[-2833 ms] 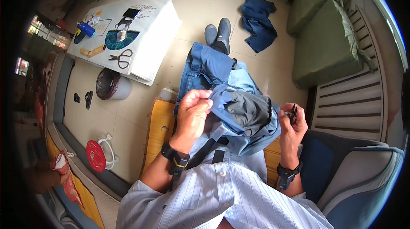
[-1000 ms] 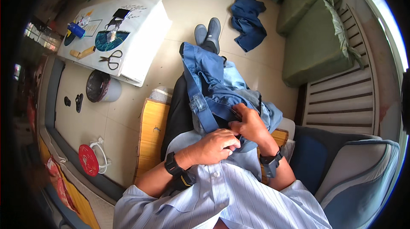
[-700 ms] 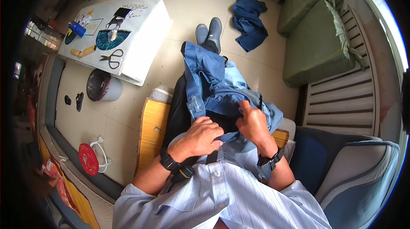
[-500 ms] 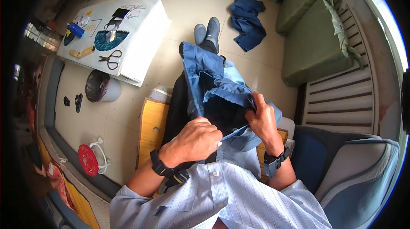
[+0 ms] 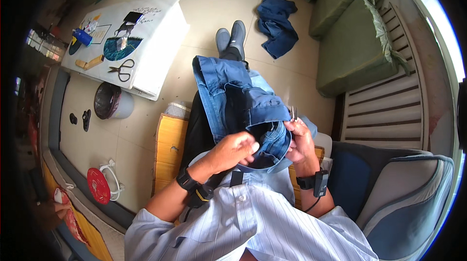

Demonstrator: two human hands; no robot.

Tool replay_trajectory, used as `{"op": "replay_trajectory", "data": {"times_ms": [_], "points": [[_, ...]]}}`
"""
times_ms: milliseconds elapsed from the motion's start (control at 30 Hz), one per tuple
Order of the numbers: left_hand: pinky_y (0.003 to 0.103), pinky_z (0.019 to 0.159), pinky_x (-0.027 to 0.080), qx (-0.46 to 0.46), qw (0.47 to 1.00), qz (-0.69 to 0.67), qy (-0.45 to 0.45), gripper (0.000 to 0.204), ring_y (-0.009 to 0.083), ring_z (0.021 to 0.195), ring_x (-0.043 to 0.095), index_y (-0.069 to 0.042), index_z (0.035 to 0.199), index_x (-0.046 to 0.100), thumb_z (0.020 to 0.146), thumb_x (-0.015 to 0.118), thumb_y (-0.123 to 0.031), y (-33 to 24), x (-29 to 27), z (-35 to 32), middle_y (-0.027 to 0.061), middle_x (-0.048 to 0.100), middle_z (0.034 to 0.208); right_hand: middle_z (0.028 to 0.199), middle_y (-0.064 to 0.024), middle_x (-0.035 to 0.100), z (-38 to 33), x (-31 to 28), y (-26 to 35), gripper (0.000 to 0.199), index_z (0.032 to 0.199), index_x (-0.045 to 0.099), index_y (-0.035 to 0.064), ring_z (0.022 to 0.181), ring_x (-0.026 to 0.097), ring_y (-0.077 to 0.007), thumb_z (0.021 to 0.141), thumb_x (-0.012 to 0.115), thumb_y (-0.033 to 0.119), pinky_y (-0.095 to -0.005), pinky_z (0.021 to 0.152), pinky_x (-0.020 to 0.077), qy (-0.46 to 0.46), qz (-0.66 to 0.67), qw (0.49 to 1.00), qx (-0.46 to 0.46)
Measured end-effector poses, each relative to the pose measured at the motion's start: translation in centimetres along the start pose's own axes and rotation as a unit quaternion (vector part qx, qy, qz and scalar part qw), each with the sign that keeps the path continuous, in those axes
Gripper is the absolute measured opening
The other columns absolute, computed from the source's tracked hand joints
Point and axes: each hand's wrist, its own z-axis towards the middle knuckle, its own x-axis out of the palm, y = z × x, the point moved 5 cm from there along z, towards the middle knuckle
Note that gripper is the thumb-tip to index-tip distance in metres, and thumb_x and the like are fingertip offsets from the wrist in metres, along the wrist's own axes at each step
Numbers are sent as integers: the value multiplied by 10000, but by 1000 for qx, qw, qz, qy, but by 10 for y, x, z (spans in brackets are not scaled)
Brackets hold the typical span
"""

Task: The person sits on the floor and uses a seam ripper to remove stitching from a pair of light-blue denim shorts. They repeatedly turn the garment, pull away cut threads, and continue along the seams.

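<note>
A pair of blue jeans (image 5: pixel 228 90) lies over my lap with the waistband turned toward me. My left hand (image 5: pixel 236 148) grips the near edge of the waistband from the left. On the waistband's right side my right hand (image 5: pixel 299 139) pinches the denim and also holds a small metal tool (image 5: pixel 294 113) whose tips stick up above the fingers. Both wrists carry black bands. My shoes (image 5: pixel 231 38) show beyond the jeans.
A white board (image 5: pixel 155 42) on the floor at left carries scissors (image 5: pixel 121 68), a blue spool and scraps. A round tin (image 5: pixel 108 101) stands beside it. Another blue garment (image 5: pixel 277 22) lies on the floor ahead. Green cushions (image 5: pixel 357 46) sit at right, a wooden bench (image 5: pixel 168 149) under me.
My hands came together on the jeans, then spread the waistband open. The jeans shifted on my lap and the right hand moved from the side onto the denim.
</note>
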Motion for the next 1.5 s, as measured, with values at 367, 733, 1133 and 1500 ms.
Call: {"op": "replay_trajectory", "data": {"times_ms": [367, 733, 1133, 1500], "points": [[319, 1063, 499, 259, 955, -61, -129, 452, 160, 1207, 626, 6, 1422, 562, 1013, 700, -127, -72, -39, 49, 71, 652, 1312, 740, 17, 681, -26, 28, -8, 148, 993, 720, 1, 464, 490, -20, 846, 730, 1, -220, 410, 303, 50, -131, 984, 112], [301, 867, 560, 178, 961, 98, -186, 339, 130, 943, 675, 29, 1156, 664, 952, 805, -203, -54, -10, 37, 61, 719, 1027, 1232, -191, 743, -23, 5, 1, 689, 1363, 612, -85, 1094, 750, -321, 690, 752, -36, -430, 1029, 582, 58, -75, 996, 9], [282, 787, 556, 49, 993, -111, 3, 356, 140, 906, 683, 9, 1218, 659, 888, 757, -81, -34, 7, 39, 67, 710, 1055, 824, -54, 703, -24, 21, -1, 339, 1174, 694, -51, 518, 539, -88, 843, 734, 13, -241, 498, 424, 94, -32, 993, 58], [485, 808, 567, 247, 907, 276, -199, 244, 423, 925, 720, -28, 1116, 708, 892, 623, -70, -30, -10, 69, 222, 735, 973, 1260, -235, 727, -26, 30, 11, 596, 1382, 594, -87, 1097, 750, -361, 816, 736, 34, -480, 1015, 593, 105, 57, 992, -32]]}}
